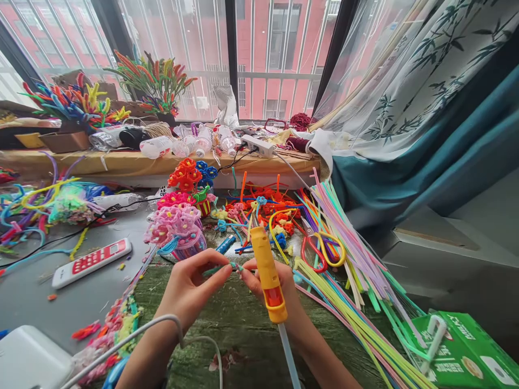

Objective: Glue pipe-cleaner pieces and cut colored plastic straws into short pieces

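My left hand (194,286) pinches a thin green pipe cleaner (235,266) between thumb and fingertips. My right hand (279,281) is closed beneath a yellow glue gun (265,259), whose handle is hidden by the hand. The nozzle points away from me, and a translucent glue stick (288,354) sticks out of the back end. The right fingertips also meet the pipe cleaner's end, touching or nearly touching the left ones. Just beyond my left hand stand pink pipe-cleaner flowers (176,224) in a striped pot.
Scissors (324,249) with red and yellow handles lie right of the glue gun, beside long pastel pipe cleaners (344,302). A white cable (138,329) crosses my left forearm. A red-and-white remote (92,262) lies left. A power strip (258,146) rests on the sill; a green box (466,351) stands right.
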The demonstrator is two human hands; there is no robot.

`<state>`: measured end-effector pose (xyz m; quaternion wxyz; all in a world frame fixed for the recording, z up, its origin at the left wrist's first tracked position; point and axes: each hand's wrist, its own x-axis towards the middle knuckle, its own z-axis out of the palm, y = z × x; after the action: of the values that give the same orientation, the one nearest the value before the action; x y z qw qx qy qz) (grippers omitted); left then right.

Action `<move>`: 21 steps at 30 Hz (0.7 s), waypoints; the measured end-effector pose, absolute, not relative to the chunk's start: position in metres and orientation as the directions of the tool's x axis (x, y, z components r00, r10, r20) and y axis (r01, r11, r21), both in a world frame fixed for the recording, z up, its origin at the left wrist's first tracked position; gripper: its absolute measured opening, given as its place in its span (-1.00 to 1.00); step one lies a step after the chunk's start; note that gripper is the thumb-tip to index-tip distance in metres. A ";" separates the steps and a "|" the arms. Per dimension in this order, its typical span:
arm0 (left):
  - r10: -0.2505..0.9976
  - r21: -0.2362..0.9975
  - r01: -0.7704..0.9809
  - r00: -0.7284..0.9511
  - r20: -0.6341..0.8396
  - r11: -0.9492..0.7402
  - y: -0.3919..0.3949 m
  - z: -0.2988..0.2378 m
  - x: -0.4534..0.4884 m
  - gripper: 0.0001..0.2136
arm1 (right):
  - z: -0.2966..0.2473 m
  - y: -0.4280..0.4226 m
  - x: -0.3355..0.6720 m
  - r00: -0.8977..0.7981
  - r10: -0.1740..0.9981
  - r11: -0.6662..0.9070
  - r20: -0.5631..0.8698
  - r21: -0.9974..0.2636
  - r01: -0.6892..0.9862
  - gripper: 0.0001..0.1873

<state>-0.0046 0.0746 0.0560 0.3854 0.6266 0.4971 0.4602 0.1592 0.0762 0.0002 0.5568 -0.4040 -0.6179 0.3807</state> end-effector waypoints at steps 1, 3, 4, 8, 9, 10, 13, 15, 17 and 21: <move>0.968 0.925 0.287 0.110 0.226 -0.249 0.075 0.056 -0.006 -0.91 | 0.002 0.075 0.159 -0.053 0.928 0.371 0.368 -0.927 0.053 -0.73; 0.947 0.894 0.318 0.158 0.279 -0.317 0.075 0.057 -0.009 -0.92 | 0.007 0.073 0.159 -0.057 0.938 0.344 0.343 -0.939 0.009 -0.76; 0.935 0.878 0.329 0.181 0.304 -0.348 0.076 0.057 -0.011 -0.92 | 0.008 0.072 0.159 -0.061 0.941 0.334 0.334 -0.942 -0.006 -0.76; 0.890 0.797 0.399 0.257 0.378 -0.454 0.077 0.056 -0.015 -0.91 | 0.011 0.073 0.159 -0.072 0.943 0.324 0.324 -0.946 -0.009 -0.75; 0.880 0.770 0.427 0.270 0.392 -0.474 0.077 0.056 -0.015 -0.90 | 0.010 0.074 0.159 -0.066 0.944 0.323 0.323 -0.946 -0.008 -0.74; 0.869 0.742 0.454 0.282 0.406 -0.494 0.077 0.056 -0.016 -0.89 | 0.010 0.074 0.159 -0.056 0.944 0.324 0.324 -0.946 -0.009 -0.74; 0.838 0.669 0.506 0.307 0.451 -0.545 0.077 0.056 -0.015 -0.89 | 0.008 0.075 0.159 -0.033 0.945 0.324 0.324 -0.946 0.002 -0.73; 0.824 0.644 0.515 0.315 0.472 -0.565 0.077 0.055 -0.015 -0.90 | 0.007 0.075 0.159 -0.032 0.946 0.322 0.321 -0.946 0.027 -0.73; 0.829 0.646 0.522 0.303 0.471 -0.557 0.078 0.054 -0.016 -0.90 | 0.005 0.076 0.160 -0.031 0.945 0.326 0.324 -0.944 0.052 -0.74; 0.870 0.678 0.547 0.258 0.421 -0.491 0.078 0.050 -0.016 -0.87 | 0.000 0.077 0.161 -0.007 0.938 0.346 0.347 -0.932 0.107 -0.74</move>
<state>-0.0163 0.0780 0.0497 0.2033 0.7667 0.4618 0.3970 0.1607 0.0773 0.0004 0.5556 -0.4331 -0.6034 0.3737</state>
